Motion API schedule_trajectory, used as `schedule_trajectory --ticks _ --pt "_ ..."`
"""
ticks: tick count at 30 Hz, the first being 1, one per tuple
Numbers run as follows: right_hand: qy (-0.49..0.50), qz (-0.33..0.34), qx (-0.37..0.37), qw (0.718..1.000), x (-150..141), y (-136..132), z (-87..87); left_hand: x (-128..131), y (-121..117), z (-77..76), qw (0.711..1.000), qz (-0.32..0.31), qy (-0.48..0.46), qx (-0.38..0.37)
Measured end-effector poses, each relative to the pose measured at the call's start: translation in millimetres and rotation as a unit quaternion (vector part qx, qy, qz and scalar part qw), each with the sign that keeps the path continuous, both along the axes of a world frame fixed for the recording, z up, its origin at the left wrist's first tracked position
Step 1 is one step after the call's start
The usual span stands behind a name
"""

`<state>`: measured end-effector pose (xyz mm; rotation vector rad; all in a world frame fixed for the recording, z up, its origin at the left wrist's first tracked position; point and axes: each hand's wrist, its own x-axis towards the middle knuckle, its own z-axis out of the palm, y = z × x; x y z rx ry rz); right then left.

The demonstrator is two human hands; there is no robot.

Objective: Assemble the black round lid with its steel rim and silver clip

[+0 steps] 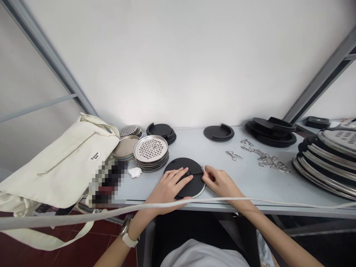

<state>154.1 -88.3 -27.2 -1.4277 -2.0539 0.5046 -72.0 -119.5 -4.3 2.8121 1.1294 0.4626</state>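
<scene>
In front of me on the table lies a flat round black disc-shaped case, with a pale rim showing at its lower right edge. Fingers spread, my left hand lies across its left and middle part. At the right edge of the case, my right hand pinches a small metal clip between thumb and fingertips. The fingers partly hide the clip, so how it is fixed to the case cannot be made out. Similar metal clips lie loose in a pile to the right.
Stacked grater discs and a crumpled tissue stand left, beside a cream bag. Black round holders sit along the wall. Large metal-rimmed discs are piled right. A white cable crosses the near view.
</scene>
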Motion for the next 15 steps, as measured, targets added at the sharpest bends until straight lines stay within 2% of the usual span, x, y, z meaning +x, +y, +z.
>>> schedule_trajectory --ticks 15 --pt "0.002 0.003 -0.013 1.0 1.0 -0.9 -0.2 -0.2 0.8 -0.1 1.0 -0.004 0.004 -0.005"
